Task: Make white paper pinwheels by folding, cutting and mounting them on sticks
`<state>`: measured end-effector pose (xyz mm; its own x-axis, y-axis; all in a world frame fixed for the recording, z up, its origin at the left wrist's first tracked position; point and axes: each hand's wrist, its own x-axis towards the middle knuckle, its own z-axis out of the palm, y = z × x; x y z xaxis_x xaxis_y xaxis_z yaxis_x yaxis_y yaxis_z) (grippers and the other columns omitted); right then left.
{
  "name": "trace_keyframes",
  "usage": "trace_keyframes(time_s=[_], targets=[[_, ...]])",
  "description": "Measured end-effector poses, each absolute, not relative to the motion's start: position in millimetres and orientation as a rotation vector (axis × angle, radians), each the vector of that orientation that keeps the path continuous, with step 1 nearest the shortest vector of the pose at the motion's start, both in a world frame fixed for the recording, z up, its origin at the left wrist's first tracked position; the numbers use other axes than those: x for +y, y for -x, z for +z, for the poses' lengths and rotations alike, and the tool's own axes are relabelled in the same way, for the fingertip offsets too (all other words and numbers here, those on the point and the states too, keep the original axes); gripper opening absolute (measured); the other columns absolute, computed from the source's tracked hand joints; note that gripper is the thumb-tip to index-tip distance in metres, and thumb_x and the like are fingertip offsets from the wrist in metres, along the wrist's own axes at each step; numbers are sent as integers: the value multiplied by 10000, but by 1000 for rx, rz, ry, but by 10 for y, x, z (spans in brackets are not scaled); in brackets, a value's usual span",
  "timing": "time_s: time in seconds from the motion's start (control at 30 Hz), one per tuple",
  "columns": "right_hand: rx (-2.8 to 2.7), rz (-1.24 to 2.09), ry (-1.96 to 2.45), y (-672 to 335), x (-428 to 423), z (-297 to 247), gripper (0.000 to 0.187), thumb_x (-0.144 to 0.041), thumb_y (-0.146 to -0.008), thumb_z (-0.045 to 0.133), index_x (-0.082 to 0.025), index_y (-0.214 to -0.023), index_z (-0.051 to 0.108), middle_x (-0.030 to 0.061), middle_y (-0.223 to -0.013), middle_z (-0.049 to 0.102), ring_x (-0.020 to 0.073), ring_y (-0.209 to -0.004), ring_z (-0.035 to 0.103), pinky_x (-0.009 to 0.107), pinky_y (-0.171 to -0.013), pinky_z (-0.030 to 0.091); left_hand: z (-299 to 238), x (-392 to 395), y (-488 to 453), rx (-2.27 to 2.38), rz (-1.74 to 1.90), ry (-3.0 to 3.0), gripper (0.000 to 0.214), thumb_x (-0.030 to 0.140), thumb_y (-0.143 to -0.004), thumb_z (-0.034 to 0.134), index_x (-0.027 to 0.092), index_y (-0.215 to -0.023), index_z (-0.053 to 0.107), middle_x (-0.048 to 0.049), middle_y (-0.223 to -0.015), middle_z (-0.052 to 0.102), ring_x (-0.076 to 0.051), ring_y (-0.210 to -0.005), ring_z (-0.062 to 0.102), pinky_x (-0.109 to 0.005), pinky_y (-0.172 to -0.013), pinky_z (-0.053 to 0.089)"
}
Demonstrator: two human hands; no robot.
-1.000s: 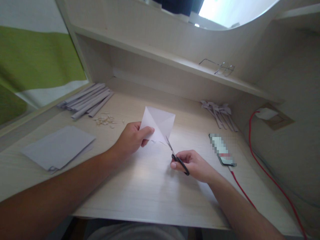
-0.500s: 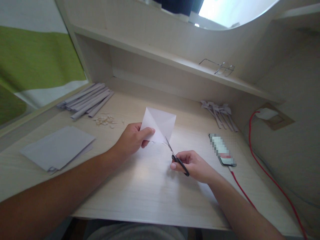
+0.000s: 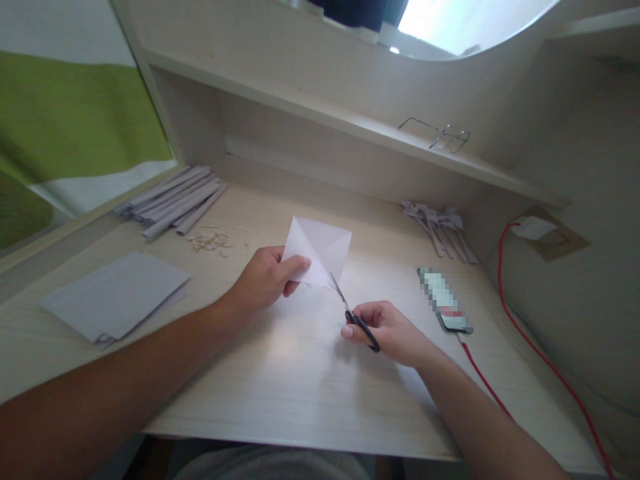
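Note:
A small white sheet of paper point(image 3: 324, 243) with diagonal creases is pinched at its left side by my left hand point(image 3: 273, 273), thumb on top. Its lower edge looks slightly ragged. My right hand point(image 3: 383, 330) is closed around the black handles of a pair of scissors point(image 3: 363, 328). The blades point up and left, and their tips lie at the paper's lower right edge. Whether the blades are fully closed on the paper is hard to make out.
Rolled paper tubes point(image 3: 175, 200) lie at the back left, near small pale scraps point(image 3: 210, 240). A stack of paper point(image 3: 117, 290) is at left. Twisted paper pieces point(image 3: 437, 223), a phone point(image 3: 444, 300) and a red cable point(image 3: 525, 327) are at right. Glasses point(image 3: 445, 137) rest on the shelf point(image 3: 320, 110).
Almost nothing differs. The scissors and paper have shifted by only a tiny amount, and both hands keep their grip.

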<state>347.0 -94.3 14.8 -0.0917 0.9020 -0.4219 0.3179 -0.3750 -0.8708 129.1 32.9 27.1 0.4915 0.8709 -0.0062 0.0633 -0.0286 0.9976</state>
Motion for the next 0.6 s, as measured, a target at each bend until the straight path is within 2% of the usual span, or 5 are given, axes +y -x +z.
trace_keyframes(time_s=[0.6], targets=[[-1307, 1493, 1636, -3477, -947, 139, 409, -484, -723, 851, -159, -695, 606, -57, -606, 427, 92, -565, 331, 262, -523, 209, 236, 346, -1310, 843, 812, -1430, 364, 370, -769, 637, 189, -491, 487, 40, -436, 466, -90, -426, 394, -252, -461, 285]])
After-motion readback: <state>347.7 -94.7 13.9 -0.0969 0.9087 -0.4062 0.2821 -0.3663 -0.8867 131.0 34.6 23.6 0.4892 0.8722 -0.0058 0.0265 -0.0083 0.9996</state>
